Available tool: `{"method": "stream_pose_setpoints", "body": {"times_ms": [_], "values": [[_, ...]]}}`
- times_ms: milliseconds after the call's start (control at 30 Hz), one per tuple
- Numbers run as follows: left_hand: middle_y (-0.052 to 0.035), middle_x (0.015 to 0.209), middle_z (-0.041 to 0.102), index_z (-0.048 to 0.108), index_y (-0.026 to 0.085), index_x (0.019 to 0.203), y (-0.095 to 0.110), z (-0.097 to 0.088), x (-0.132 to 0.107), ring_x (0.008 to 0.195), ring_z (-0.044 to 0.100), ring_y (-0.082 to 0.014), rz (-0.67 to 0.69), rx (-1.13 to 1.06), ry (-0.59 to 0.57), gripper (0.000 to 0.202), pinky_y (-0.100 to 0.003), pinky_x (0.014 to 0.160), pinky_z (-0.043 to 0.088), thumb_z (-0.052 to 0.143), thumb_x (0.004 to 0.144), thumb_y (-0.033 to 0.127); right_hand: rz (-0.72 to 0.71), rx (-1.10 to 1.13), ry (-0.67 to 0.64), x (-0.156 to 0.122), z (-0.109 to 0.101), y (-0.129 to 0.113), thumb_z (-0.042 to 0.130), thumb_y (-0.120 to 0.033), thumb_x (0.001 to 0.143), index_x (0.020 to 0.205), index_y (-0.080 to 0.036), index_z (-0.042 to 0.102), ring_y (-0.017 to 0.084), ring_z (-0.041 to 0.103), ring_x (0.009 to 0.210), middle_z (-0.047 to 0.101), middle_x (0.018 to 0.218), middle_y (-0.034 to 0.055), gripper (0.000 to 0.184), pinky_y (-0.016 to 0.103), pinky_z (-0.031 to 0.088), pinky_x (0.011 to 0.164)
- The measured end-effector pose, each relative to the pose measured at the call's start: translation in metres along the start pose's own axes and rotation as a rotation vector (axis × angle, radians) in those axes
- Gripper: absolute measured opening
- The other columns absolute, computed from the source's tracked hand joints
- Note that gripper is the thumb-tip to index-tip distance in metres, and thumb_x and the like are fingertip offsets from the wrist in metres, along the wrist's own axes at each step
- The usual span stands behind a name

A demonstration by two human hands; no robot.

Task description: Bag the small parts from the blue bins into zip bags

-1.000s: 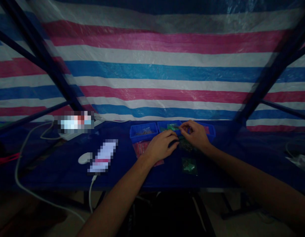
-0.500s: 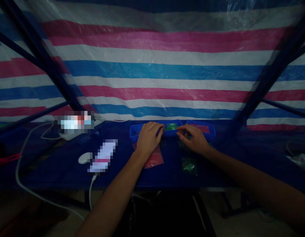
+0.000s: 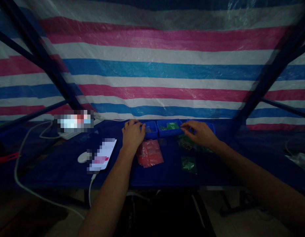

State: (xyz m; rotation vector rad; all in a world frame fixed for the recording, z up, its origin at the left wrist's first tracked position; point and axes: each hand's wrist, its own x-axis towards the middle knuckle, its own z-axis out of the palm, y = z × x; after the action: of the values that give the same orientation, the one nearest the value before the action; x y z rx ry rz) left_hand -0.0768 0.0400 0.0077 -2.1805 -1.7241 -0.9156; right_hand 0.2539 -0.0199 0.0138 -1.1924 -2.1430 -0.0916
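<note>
Head view: the left hand [image 3: 134, 135] hides part of the left bin [image 3: 151, 134], the right hand [image 3: 199, 133] most of the right bin [image 3: 211, 127]; whether either grip holds anything, I can't tell. Red packets [image 3: 151, 154] lie nearer the left hand.

Dim overall — pale glints streak the striped sheet [image 3: 152, 69], while the area under the table [image 3: 164, 179] lies near-black. Pixel blocks mask much of the phone screen [image 3: 103, 154] — fine detail inside the blue trays [image 3: 170, 133] looks soft.
</note>
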Motion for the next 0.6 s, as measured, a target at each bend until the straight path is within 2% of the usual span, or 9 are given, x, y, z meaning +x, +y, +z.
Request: {"method": "stream_pose_setpoints", "body": {"times_ms": [133,233,333,433,600], "values": [[-0.0134,0.118,0.067,0.077,0.02,0.102,0.007,0.003,0.003,0.114,0.057,-0.033,0.132,-0.136,0.109,0.031,-0.055,0.099,0.05,0.055,0.101,0.042,-0.059,-0.011,-0.21,0.005,-0.031,0.011,0.061,-0.032,0.099,0.114,-0.025,0.073,0.023,0.071,0.086,0.078,0.102,0.0045,0.02,0.036,0.053,0.078],[-0.0115,0.115,0.069,0.076,0.019,0.101,0.017,0.001,0.004,0.115,0.057,-0.0292,0.255,-0.23,0.135,0.028,-0.051,0.107,0.046,0.053,0.102,0.036,-0.136,-0.021,-0.344,0.002,-0.041,0.009,0.063,-0.032,0.097,0.117,-0.028,0.072,0.024,0.072,0.092,0.078,0.106,0.0038,0.022,0.036,0.054,0.081],[-0.0082,0.113,0.07,0.074,0.02,0.101,0.027,-0.002,0.002,0.116,0.058,-0.0264,0.336,-0.294,0.128,0.024,-0.048,0.108,0.045,0.053,0.102,0.032,-0.208,-0.108,-0.411,-0.007,-0.036,-0.003,0.07,-0.034,0.093,0.108,-0.026,0.074,0.027,0.071,0.096,0.076,0.103,0.0063,0.017,0.039,0.053,0.087],[-0.0068,0.111,0.071,0.073,0.02,0.102,0.037,-0.005,-0.001,0.115,0.059,-0.0251,0.386,-0.329,0.112,0.021,-0.046,0.107,0.046,0.055,0.102,0.031,-0.238,-0.24,-0.433,-0.016,-0.023,-0.018,0.078,-0.034,0.086,0.096,-0.022,0.073,0.029,0.068,0.094,0.074,0.096,0.0096,0.017,0.041,0.053,0.085],[-0.0073,0.11,0.071,0.071,0.02,0.103,0.05,-0.007,-0.006,0.116,0.059,-0.0257,0.456,-0.361,0.077,0.018,-0.048,0.105,0.047,0.055,0.102,0.028,-0.271,-0.362,-0.427,-0.023,-0.002,-0.03,0.073,-0.02,0.085,0.108,-0.02,0.07,0.029,0.064,0.1,0.072,0.1,0.0122,0.023,0.04,0.05,0.088]]}}
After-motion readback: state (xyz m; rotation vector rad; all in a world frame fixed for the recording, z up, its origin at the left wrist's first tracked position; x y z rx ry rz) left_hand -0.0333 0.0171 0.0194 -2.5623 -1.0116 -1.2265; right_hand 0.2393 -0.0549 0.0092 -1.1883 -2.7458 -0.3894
